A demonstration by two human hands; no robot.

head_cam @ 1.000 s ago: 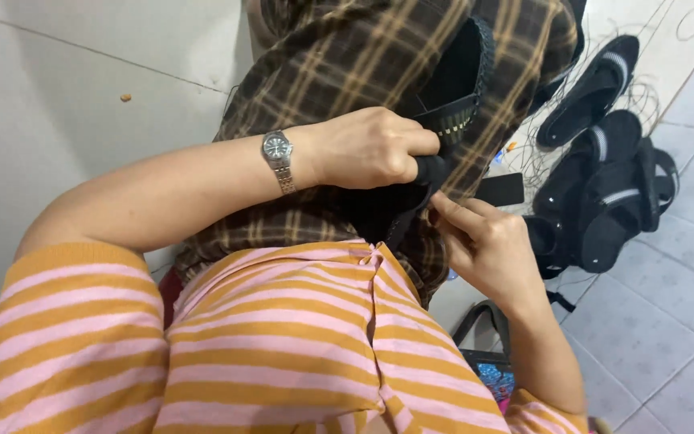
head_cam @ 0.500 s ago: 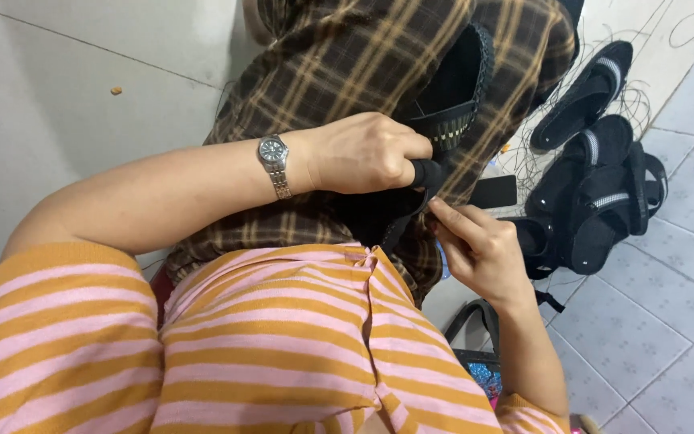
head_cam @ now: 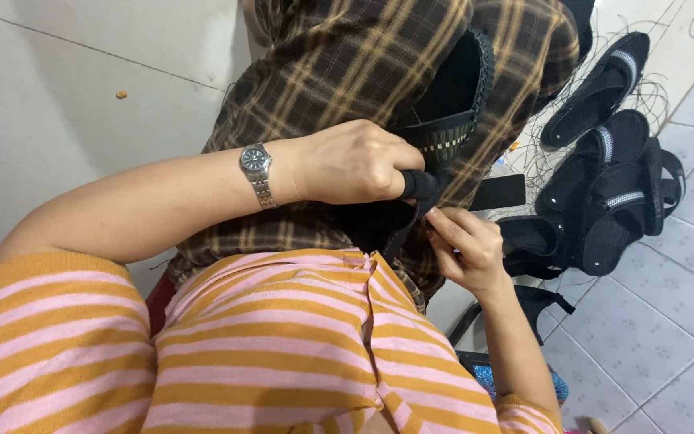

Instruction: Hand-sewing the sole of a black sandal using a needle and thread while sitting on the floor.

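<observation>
Nearest, above the orange-and-pink striped shirt, the right hand pinches a thin black strap between closed fingers. The left hand, wearing a silver metal wristwatch, is closed around the black woven sandal resting on the lap in brown plaid trousers. Farther off, finished black sandals lie on the pale tiled floor.

Shirt with orange and pink stripes, short sleeves; brown checked trousers with yellow lines; silver wristwatch, dark face
</observation>
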